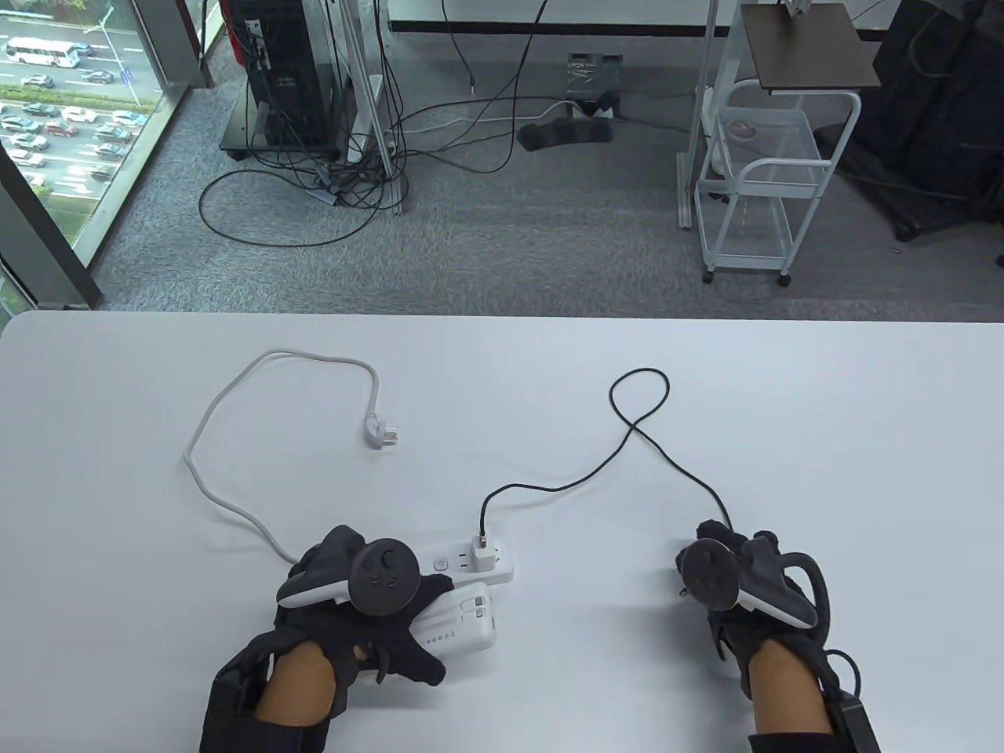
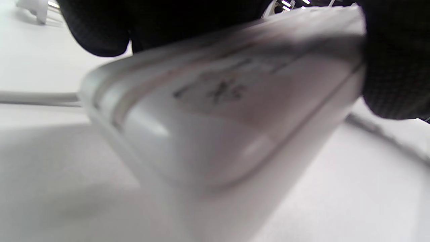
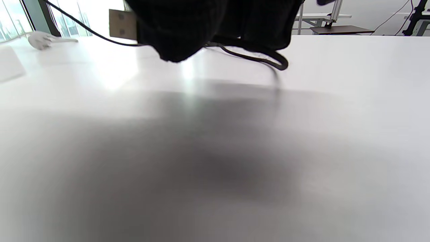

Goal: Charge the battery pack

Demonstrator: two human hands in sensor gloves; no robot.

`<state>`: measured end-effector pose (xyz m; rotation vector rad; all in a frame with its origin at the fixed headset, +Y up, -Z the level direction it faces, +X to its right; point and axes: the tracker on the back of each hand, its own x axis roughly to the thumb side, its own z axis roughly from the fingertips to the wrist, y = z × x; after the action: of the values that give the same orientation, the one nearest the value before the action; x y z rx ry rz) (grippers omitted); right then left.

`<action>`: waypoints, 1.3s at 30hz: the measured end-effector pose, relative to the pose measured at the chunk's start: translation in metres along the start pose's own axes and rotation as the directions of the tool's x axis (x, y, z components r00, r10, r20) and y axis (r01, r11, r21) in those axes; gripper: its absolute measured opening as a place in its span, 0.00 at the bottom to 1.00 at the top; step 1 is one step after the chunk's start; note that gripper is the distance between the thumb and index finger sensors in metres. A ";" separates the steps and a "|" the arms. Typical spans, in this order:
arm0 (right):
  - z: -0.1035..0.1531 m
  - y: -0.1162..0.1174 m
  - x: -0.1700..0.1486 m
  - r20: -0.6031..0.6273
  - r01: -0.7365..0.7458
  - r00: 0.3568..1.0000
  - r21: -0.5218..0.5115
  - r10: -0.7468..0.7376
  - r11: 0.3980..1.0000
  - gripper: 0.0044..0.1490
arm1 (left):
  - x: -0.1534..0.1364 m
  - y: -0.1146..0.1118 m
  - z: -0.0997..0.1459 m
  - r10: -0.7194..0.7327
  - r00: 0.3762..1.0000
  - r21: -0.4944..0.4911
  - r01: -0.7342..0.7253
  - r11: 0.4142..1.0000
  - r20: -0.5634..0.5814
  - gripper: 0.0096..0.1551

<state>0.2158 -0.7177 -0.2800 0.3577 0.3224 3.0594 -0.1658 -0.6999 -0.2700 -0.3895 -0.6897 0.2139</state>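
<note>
My left hand grips a white battery pack near the table's front edge. In the left wrist view the pack fills the frame, blurred and tilted, between my gloved fingers. Just behind it lies a white power strip with a white charger adapter plugged in. A black cable runs from the adapter in a loop to my right hand. That hand pinches the cable's USB plug just above the table, well right of the pack.
The power strip's grey cord curves over the left of the table and ends in a loose wall plug lying on the tabletop. Beyond the far edge are carpet, a white cart and tangled floor cables.
</note>
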 end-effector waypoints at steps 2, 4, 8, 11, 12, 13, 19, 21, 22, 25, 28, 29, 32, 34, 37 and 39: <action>-0.006 -0.006 0.011 0.018 0.067 0.998 0.005 -0.067 0.998 0.31 | 0.000 0.002 0.001 -0.002 1.000 0.052 0.001 0.999 0.021 0.64; -0.010 -0.010 0.021 0.028 0.095 0.995 0.002 -0.095 0.995 0.31 | 0.000 0.004 0.002 -0.003 1.000 0.082 0.000 0.997 0.031 0.65; -0.018 -0.019 0.041 0.083 0.126 0.989 -0.024 -0.124 0.992 0.31 | 0.001 0.006 0.005 -0.021 0.999 0.101 0.018 0.995 0.030 0.65; -0.022 -0.026 0.057 0.165 0.202 0.968 -0.072 -0.188 0.977 0.30 | 0.001 0.007 0.005 -0.040 0.999 0.105 0.037 0.994 0.026 0.64; -0.022 -0.026 0.062 0.197 0.237 0.957 -0.096 -0.215 0.967 0.30 | 0.001 0.007 0.005 -0.045 0.999 0.102 0.042 0.994 0.025 0.65; -0.022 -0.025 0.064 0.216 0.264 0.947 -0.111 -0.236 0.958 0.30 | 0.002 0.007 0.005 -0.055 0.998 0.104 0.051 0.993 0.028 0.65; -0.021 -0.014 0.080 0.264 0.359 0.905 -0.055 -0.333 0.932 0.30 | 0.009 0.006 0.001 -0.123 0.992 0.079 0.122 0.989 0.009 0.64; -0.019 -0.015 0.087 0.278 0.332 0.910 -0.049 -0.306 0.942 0.29 | 0.009 0.004 0.000 -0.124 0.992 0.068 0.124 0.990 0.001 0.64; -0.018 -0.015 0.090 0.283 0.332 0.908 -0.041 -0.308 0.942 0.29 | 0.009 0.004 0.000 -0.129 0.992 0.064 0.129 0.990 -0.004 0.64; -0.016 -0.017 0.101 0.307 0.370 0.887 -0.024 -0.345 0.929 0.28 | 0.009 0.004 0.000 -0.145 0.989 0.059 0.146 0.988 -0.027 0.64; -0.014 -0.018 0.109 0.324 0.410 0.861 0.017 -0.393 0.912 0.28 | 0.010 0.005 0.002 -0.168 0.985 0.075 0.171 0.982 -0.045 0.64; -0.014 -0.018 0.111 0.326 0.421 0.854 0.028 -0.406 0.907 0.27 | 0.011 0.005 0.003 -0.177 0.983 0.077 0.180 0.981 -0.051 0.64; -0.012 -0.019 0.115 0.335 0.474 0.816 0.077 -0.471 0.877 0.26 | 0.012 0.006 0.003 -0.211 0.975 0.078 0.216 0.973 -0.071 0.64; -0.012 -0.017 0.118 0.326 0.493 0.796 0.137 -0.509 0.859 0.25 | 0.012 0.005 0.003 -0.217 0.973 0.073 0.223 0.972 -0.076 0.64; -0.015 -0.013 0.122 0.306 0.520 0.773 0.197 -0.556 0.831 0.25 | 0.014 0.005 0.002 -0.232 0.969 0.065 0.238 0.969 -0.079 0.64; -0.016 -0.010 0.125 0.291 0.527 0.764 0.232 -0.575 0.817 0.25 | 0.015 0.004 0.001 -0.246 0.966 0.062 0.251 0.966 -0.076 0.64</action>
<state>0.0907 -0.7025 -0.2696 0.6661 0.5119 2.3397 -0.1554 -0.6908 -0.2620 -0.2383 -0.6560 -0.0132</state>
